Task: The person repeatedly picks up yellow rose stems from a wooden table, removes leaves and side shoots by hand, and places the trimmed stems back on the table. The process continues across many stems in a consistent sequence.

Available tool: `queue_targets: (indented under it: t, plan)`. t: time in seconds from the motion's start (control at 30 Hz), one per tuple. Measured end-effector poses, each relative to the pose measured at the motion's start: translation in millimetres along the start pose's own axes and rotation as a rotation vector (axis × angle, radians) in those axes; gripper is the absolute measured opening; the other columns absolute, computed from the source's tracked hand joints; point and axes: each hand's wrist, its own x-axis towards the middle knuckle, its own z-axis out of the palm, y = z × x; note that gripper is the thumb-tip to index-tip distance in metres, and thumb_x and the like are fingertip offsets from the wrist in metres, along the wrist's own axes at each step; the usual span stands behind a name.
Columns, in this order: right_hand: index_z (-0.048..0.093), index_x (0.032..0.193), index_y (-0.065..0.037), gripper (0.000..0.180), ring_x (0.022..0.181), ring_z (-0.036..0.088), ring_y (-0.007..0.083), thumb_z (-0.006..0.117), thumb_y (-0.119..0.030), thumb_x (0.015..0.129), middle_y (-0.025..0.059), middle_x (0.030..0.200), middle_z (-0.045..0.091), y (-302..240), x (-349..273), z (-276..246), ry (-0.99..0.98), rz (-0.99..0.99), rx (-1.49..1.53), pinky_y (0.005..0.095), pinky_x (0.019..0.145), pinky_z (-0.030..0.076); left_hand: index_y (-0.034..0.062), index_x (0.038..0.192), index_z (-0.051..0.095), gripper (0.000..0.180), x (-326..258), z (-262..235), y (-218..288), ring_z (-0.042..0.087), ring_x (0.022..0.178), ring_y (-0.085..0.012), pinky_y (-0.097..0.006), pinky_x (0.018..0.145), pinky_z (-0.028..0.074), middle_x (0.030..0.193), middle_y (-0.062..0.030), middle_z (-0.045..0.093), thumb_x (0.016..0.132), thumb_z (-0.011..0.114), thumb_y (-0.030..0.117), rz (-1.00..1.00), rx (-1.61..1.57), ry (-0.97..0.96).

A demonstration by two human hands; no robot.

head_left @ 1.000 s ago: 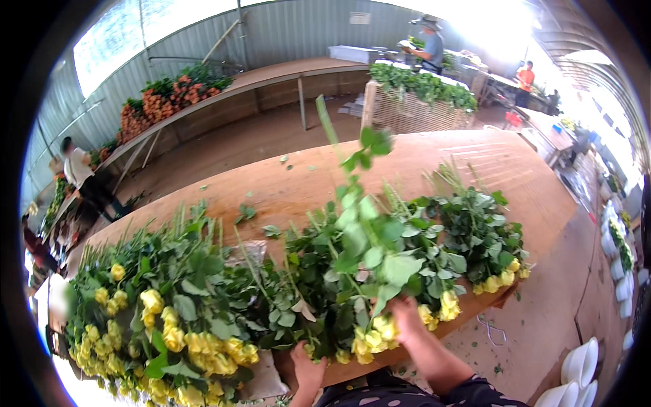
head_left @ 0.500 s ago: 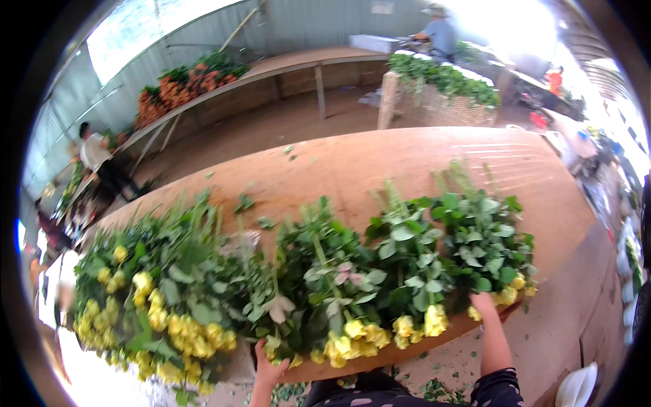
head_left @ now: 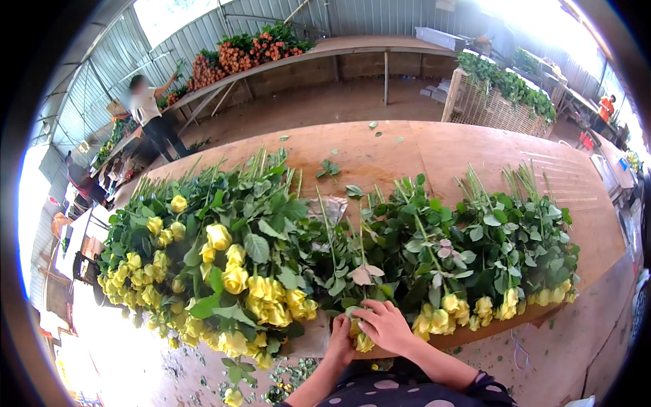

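Three piles of yellow roses lie on a wooden table (head_left: 434, 149), heads toward me: a big left pile (head_left: 224, 264), a middle pile (head_left: 380, 251) and a right pile (head_left: 515, 244). Both my hands meet at the front edge of the middle pile. My left hand (head_left: 341, 341) curls around a yellow rose head (head_left: 363, 343) from below. My right hand (head_left: 388, 325) lies on top of the same heads with its fingers spread and pointing left. Leaves hide the stems under my hands.
Loose leaves lie on the table's far half and on the floor (head_left: 271, 386) below me. A person (head_left: 149, 112) stands at a long bench with orange flowers (head_left: 237, 54) at the back left. A wicker crate of greenery (head_left: 502, 95) stands at the back right.
A second ago a leafy stem stood raised over the middle pile; it is down now. My hands, spread apart half a second ago, have come together at the middle pile's heads.
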Motion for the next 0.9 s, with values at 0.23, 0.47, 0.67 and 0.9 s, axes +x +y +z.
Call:
queue_targets:
  t: [0.23, 0.47, 0.67, 0.9]
  plan:
    - [0.041, 0.114, -0.014, 0.046, 0.094, 0.046, 0.0335, 0.052, -0.015, 0.07, 0.0132, 0.107, 0.045, 33, -3, 59, -0.183, 0.457, -0.278, 0.0398, 0.076, 0.042, 0.0154, 0.102, 0.037, 0.024, 7, -26, 32, 0.048, 0.091, -0.0181, -0.037, 0.073, 0.042, 0.103, -0.0032, 0.046, 0.083, 0.047, 0.026, -0.188, 0.027, 0.052]
    - [0.041, 0.113, -0.007, 0.045, 0.092, 0.048, 0.0347, 0.048, -0.003, 0.069, 0.0176, 0.106, 0.047, 29, 6, 59, -0.087, 0.461, 0.121, 0.0354, 0.079, 0.041, 0.002, 0.11, 0.039, 0.048, 27, -16, 18, 0.046, 0.092, -0.0132, -0.028, 0.077, 0.039, 0.101, -0.0075, 0.048, 0.073, 0.063, 0.022, 0.136, 0.756, 0.019]
    - [0.046, 0.11, -0.001, 0.04, 0.093, 0.051, 0.03, 0.046, -0.001, 0.07, 0.0187, 0.102, 0.051, 58, -13, 65, 0.19, 0.428, 0.333, 0.0302, 0.08, 0.04, 0.0052, 0.106, 0.042, 0.039, 19, -4, 24, 0.05, 0.086, -0.0145, -0.026, 0.076, 0.04, 0.095, -0.0054, 0.052, 0.075, 0.06, 0.02, -0.125, 0.297, -0.061]
    - [0.045, 0.111, 0.001, 0.042, 0.093, 0.053, 0.0242, 0.048, -0.003, 0.07, 0.0171, 0.102, 0.053, 63, -12, 65, 0.044, 0.584, 0.453, 0.0282, 0.08, 0.04, 0.0051, 0.105, 0.044, 0.039, 25, -6, 29, 0.05, 0.086, -0.0145, -0.029, 0.078, 0.039, 0.095, -0.005, 0.052, 0.074, 0.06, 0.024, -0.166, 0.383, 0.006]
